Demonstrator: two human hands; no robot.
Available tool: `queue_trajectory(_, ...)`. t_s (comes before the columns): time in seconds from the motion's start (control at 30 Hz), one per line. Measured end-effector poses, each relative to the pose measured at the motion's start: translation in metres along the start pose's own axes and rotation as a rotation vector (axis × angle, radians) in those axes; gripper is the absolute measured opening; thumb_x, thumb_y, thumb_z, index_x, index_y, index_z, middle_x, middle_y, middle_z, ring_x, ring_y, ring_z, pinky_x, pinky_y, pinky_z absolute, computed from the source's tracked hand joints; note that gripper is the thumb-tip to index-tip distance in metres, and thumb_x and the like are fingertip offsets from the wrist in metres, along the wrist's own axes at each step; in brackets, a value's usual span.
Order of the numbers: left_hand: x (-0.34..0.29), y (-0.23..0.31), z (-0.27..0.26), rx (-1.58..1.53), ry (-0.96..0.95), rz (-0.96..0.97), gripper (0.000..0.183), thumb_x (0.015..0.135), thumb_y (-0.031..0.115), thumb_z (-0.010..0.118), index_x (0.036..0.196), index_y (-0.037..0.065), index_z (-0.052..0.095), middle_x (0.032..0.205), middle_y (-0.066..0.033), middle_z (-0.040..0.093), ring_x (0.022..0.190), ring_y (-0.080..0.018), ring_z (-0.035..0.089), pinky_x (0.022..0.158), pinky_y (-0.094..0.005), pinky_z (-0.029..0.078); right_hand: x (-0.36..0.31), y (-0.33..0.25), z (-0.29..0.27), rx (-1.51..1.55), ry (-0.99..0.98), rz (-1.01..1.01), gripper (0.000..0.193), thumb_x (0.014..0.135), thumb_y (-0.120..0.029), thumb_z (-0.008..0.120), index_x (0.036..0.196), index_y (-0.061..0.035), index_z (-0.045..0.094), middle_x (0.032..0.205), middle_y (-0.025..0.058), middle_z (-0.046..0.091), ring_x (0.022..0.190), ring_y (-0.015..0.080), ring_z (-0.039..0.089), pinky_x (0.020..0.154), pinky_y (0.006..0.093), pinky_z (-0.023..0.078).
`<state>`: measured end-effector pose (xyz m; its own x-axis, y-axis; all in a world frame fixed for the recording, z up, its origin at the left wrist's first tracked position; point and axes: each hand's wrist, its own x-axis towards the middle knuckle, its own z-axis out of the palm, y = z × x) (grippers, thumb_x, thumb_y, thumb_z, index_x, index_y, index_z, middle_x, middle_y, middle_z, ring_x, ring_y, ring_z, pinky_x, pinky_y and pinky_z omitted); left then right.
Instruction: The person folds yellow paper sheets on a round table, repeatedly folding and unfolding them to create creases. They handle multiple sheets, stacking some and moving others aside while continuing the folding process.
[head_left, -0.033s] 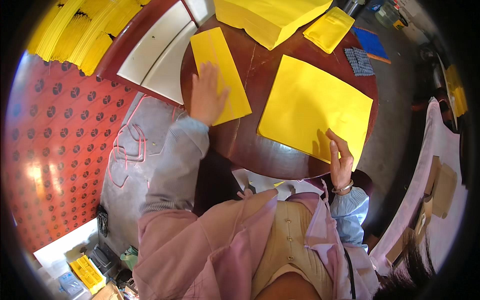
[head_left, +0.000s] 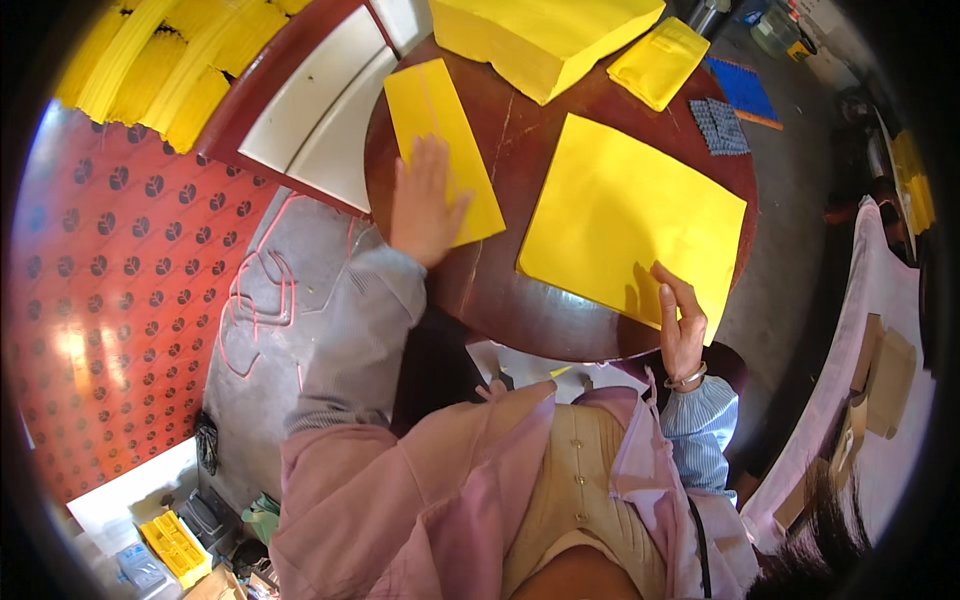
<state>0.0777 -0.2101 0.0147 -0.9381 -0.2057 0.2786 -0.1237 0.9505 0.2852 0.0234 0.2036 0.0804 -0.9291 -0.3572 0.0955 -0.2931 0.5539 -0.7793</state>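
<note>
A long, narrow yellow folded piece [head_left: 432, 100], which looks like paper, lies on the left side of the dark red round table [head_left: 495, 200]. My left hand [head_left: 428, 205] is over its near half, palm down with fingers stretched out, hiding part of it. To the right lies a wide, flat yellow sheet or stack of sheets [head_left: 640, 195]. My right hand [head_left: 682, 322] is at its near right edge, with fingers loosely bent and apart. A finger shadow falls on the sheet beside that hand. I cannot tell if the fingertips touch it.
A large yellow pile [head_left: 545, 50] and a smaller yellow packet [head_left: 660, 62] sit at the table's far side. A grey textured cloth [head_left: 718, 126] is at the right rim. Yellow bundles [head_left: 170, 60] lie far left. A pink cord [head_left: 270, 300] trails on the floor.
My left hand has slid slightly toward me along the narrow yellow piece. My right hand stays at the wide sheet's edge. The table view has shifted very slightly.
</note>
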Motion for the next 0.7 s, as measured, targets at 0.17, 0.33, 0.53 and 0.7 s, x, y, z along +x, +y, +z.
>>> queue_trajectory(0.17, -0.021, 0.033, 0.000, 0.043, -0.118, 0.012, 0.084, 0.099, 0.041, 0.067, 0.165, 0.003, 0.031, 0.173, -0.0196, 0.027, 0.164, -0.0354, 0.016, 0.130, -0.0611, 0.011, 0.001, -0.014, 0.007, -0.006, 0.023, -0.108, 0.031, 0.111, -0.016, 0.055, 0.128, 0.0047, 0.071, 0.124, 0.0207, 0.074, 0.121, 0.0319, 0.069, 0.107, 0.0392, 0.050)
queue_trajectory(0.33, -0.019, 0.069, -0.060, -0.211, -0.032, 0.134, 0.055, 0.102, 0.029, 0.064, 0.147, 0.000, 0.055, 0.157, -0.0194, 0.051, 0.154, -0.0378, 0.038, 0.126, -0.0617, 0.025, 0.000, -0.017, -0.002, 0.070, 0.048, -0.095, 0.029, 0.110, -0.013, 0.056, 0.127, 0.0046, 0.072, 0.118, 0.0184, 0.076, 0.112, 0.0279, 0.072, 0.102, 0.0378, 0.054)
queue_trajectory(0.53, -0.014, 0.199, -0.184, -1.128, 0.406, 0.596, 0.012, 0.092, 0.003, 0.065, 0.099, 0.000, 0.075, 0.105, -0.0132, 0.078, 0.108, -0.0346, 0.074, 0.102, -0.0525, 0.056, 0.007, 0.001, 0.002, 0.182, 0.045, -0.030, 0.021, 0.104, -0.004, 0.064, 0.119, 0.0042, 0.075, 0.095, 0.0137, 0.076, 0.080, 0.0174, 0.072, 0.073, 0.0294, 0.058)
queue_trajectory(0.7, 0.002, 0.258, -0.233, -1.298, 0.618, 0.777, 0.012, 0.091, 0.007, 0.065, 0.098, 0.001, 0.073, 0.105, -0.0126, 0.076, 0.107, -0.0337, 0.072, 0.099, -0.0523, 0.056, 0.004, -0.007, 0.011, 0.249, 0.003, -0.038, 0.020, 0.103, -0.003, 0.065, 0.119, 0.0045, 0.075, 0.092, 0.0116, 0.074, 0.077, 0.0158, 0.070, 0.071, 0.0283, 0.057)
